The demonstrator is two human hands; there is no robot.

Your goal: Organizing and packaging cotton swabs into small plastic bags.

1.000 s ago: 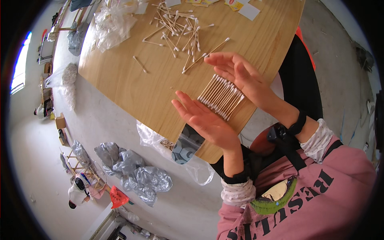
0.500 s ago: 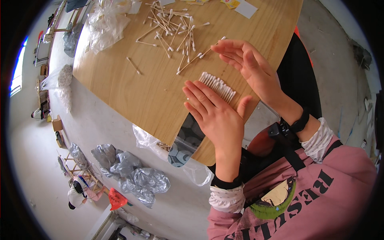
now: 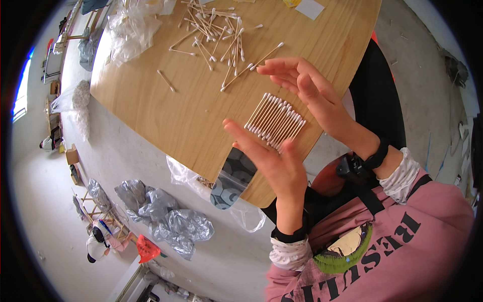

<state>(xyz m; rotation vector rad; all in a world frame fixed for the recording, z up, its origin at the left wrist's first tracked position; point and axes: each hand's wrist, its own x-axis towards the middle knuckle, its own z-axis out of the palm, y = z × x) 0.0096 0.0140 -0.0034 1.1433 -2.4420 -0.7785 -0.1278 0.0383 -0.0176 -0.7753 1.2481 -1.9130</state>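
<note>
On the near part of the wooden desk point(image 3: 166, 116), a neat row of cotton swabs point(image 3: 274, 121) lies between both hands. The left hand point(image 3: 274, 163) is at its lower side, the right hand point(image 3: 317, 95) at its upper right. Each grip is open and empty, the right fingers slightly curved. Farther away lies a loose swab pile point(image 3: 214, 32).

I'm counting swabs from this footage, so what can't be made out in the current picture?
In the head view:
- Some near tips of the swab row: behind the left hand.
- Loose swabs: exact count lost where they overlap.
- Clear bag: cut off by the top edge.
- Yellow card: cut off by the top edge.
</note>
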